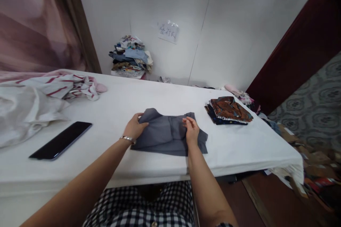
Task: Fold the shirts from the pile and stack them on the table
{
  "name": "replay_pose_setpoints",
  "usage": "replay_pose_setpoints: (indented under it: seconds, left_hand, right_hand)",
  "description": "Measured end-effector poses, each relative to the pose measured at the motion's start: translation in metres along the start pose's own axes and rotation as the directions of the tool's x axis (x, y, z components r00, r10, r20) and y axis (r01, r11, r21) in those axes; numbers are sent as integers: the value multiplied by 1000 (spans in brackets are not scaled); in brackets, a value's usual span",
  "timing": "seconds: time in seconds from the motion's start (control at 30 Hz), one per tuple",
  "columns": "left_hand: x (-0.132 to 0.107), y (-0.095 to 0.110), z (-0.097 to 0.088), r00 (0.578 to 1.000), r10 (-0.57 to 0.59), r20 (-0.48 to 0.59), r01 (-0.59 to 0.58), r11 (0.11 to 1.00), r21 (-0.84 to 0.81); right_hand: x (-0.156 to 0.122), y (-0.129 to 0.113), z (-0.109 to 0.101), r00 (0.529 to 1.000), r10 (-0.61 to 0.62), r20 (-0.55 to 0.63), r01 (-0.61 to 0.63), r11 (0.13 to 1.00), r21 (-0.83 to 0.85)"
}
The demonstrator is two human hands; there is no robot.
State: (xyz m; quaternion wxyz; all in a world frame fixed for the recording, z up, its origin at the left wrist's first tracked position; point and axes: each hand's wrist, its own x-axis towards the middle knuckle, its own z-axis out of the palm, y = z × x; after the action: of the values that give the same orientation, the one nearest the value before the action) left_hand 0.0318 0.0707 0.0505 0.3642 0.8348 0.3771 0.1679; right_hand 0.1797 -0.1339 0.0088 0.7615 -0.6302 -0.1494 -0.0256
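Observation:
A dark grey shirt (162, 131), partly folded, lies across the white table in front of me. At its left end, my left hand (135, 126) has the edge of the cloth between thumb and fingers, with the upper left corner standing up a little. My right hand (191, 129) is over the right part of the shirt, its fingers loosely bent and slightly apart, with no cloth visible between them. Part of the shirt is hidden under that hand and forearm.
Right of the shirt sits a stack of folded patterned clothes (230, 109). A black phone (62, 140) and loose white clothes (26, 108) lie to the left. Against the wall rises a clothes pile (131, 56), near a handwritten sign (168, 31). The table (253, 149) ends at right.

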Motion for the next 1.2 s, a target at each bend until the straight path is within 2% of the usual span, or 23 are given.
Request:
replay_pose_setpoints:
  seconds: [0.1, 0.17, 0.33, 0.4, 0.5, 0.63, 0.7, 0.8, 0.9, 0.97, 1.07, 1.2]
  left_hand:
    - [-1, -28, -19, 995, -93, 43, 90, 994, 64]
    - [-5, -40, -25, 992, -105, 67, 101, 994, 51]
    - [-9, -44, -27, 986, -140, 90, 147, 985, -85]
    - [-5, -45, -28, 985, -142, 101, 156, 977, -144]
    - [3, -50, -29, 984, -135, 114, 152, 975, -163]
    - [8, -54, -29, 979, -150, 135, 170, 973, -155]
    - [7, -54, -28, 978, -148, 149, 172, 972, -161]
    - [6, -54, -25, 978, -142, 156, 166, 974, -156]
    - [8, -54, -21, 980, -140, 140, 156, 982, -110]
    - [11, -54, -19, 982, -132, 132, 144, 987, -79]
    - [13, -56, -18, 984, -112, 136, 118, 992, -38]
    - [15, -56, -18, 989, -85, 119, 84, 996, 10]
  right_hand:
    - [-10, 3, 8, 984, 1, 176, 13, 997, -77]
    - [-15, 4, 14, 960, -1, 279, 38, 991, -126]
    - [-15, -7, 41, 880, -56, 473, 198, 946, -257]
    - [-9, -14, 57, 839, -46, 541, 282, 889, -361]
    - [-1, -18, 85, 770, 4, 638, 417, 754, -508]
    - [3, -17, 118, 649, 105, 753, 542, 631, -555]
    - [2, -19, 128, 612, 158, 775, 565, 598, -569]
    - [-2, -22, 132, 627, 161, 762, 598, 528, -603]
    - [-4, -20, 128, 669, 181, 720, 634, 367, -681]
    - [-5, -18, 125, 674, 205, 710, 652, 288, -702]
    - [-8, -21, 120, 664, 187, 724, 661, 306, -685]
    - [-33, -39, 109, 676, 8, 737, 684, 365, -632]
